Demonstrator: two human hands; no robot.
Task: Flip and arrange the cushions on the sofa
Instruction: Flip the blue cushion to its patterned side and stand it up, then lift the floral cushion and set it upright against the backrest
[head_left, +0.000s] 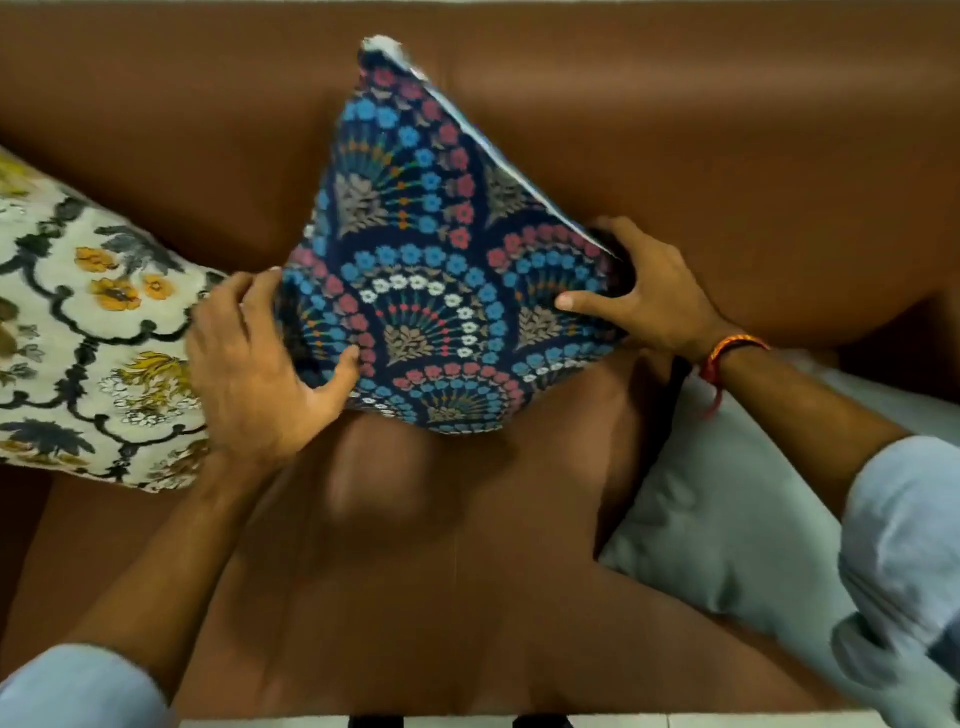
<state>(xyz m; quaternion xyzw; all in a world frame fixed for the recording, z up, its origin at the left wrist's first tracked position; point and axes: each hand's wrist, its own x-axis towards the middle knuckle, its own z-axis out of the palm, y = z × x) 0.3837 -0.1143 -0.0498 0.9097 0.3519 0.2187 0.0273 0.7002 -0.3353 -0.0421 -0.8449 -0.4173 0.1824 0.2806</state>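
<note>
A navy cushion (415, 249) with blue, red and white flower arches stands tilted on one corner in the middle of the brown leather sofa (467, 597). My left hand (254, 364) grips its lower left edge, thumb on the front face. My right hand (644, 291) grips its right corner, fingers wrapped behind. A cream cushion (88, 343) with yellow flowers and dark scrollwork lies at the left, touching my left hand. A plain pale grey cushion (737, 509) lies at the right, partly under my right forearm.
The sofa backrest (675, 104) runs across the top of the view. A strip of light floor (675, 719) shows along the seat's front edge at the bottom. My light blue sleeves sit at both lower corners.
</note>
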